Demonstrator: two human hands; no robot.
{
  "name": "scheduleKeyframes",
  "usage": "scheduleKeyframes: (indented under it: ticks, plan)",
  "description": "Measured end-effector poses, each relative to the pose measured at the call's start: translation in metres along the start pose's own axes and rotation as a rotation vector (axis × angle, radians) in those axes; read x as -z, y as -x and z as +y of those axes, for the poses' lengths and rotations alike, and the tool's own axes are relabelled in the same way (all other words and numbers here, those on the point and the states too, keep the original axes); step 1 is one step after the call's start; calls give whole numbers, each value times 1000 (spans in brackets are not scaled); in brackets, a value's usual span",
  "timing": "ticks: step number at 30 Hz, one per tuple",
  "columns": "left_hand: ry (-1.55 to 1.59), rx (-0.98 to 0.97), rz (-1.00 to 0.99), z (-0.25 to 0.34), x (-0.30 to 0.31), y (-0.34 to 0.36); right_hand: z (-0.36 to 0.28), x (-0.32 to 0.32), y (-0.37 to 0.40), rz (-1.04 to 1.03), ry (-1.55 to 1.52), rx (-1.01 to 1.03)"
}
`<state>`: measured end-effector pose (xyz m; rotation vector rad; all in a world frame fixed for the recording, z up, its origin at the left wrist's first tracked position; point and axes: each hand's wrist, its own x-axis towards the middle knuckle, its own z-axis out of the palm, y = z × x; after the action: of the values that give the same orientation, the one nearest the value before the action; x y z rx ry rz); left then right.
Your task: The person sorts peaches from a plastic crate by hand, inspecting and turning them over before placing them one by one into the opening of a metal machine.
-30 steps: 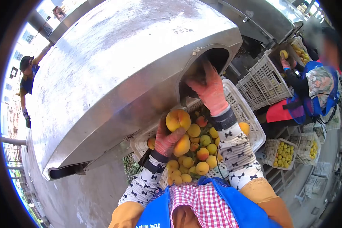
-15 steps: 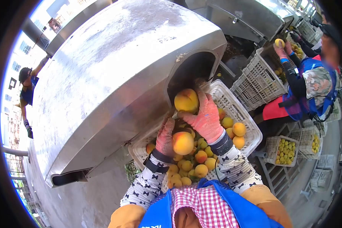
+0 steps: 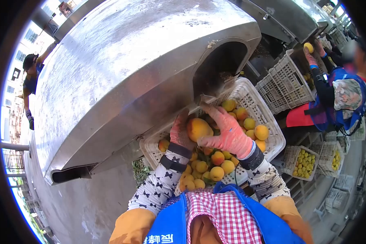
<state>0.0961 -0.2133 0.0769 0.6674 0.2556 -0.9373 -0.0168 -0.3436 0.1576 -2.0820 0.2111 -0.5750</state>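
A large yellow-orange peach (image 3: 199, 129) with a red blush is held in my left hand (image 3: 182, 132), which wears a pink glove and curls around its left side. My right hand (image 3: 232, 137), gloved the same way, is spread on the other side, its thumb right at the peach and its palm free. Both hands are over a white plastic crate (image 3: 281, 140). Inside the crate lie many loose peaches (image 3: 216, 173), some yellow-green, some red-flushed. The dark chute opening (image 3: 220, 61) of a metal machine gapes just beyond my fingers.
The machine's broad metal cover (image 3: 142, 53) fills the upper left. At right, a co-worker (image 3: 345, 93) holds a yellow fruit (image 3: 308, 47) beside another white crate (image 3: 286, 83). Lower right stands a crate of yellow fruit (image 3: 305, 163). Another person (image 3: 31, 81) leans at far left.
Earlier each hand had a peach; now only one large peach shows between them, by the left hand. The right hand has opened, and the left hand has risen.
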Motion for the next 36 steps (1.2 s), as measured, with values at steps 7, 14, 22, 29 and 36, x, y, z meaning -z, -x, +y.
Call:
scheduleKeyframes:
  ticks: [7, 14, 22, 29, 36]
  plan:
    - [-24, 200, -165, 3, -31, 36, -7, -1, 24, 30, 149, -214]
    - [-202, 183, -546, 17, -48, 24, -6, 17, 14, -20, 34, -73]
    - [-355, 149, -105, -22, 19, 9, 58, -7, -50, 435, 662, 105]
    - [-1525, -88, 6, -47, 76, -17, 106, -44, -84, 485, 891, 48]
    - [-2373, -106, -474, -96, 88, -91, 69, 21, -43, 431, 241, -61]
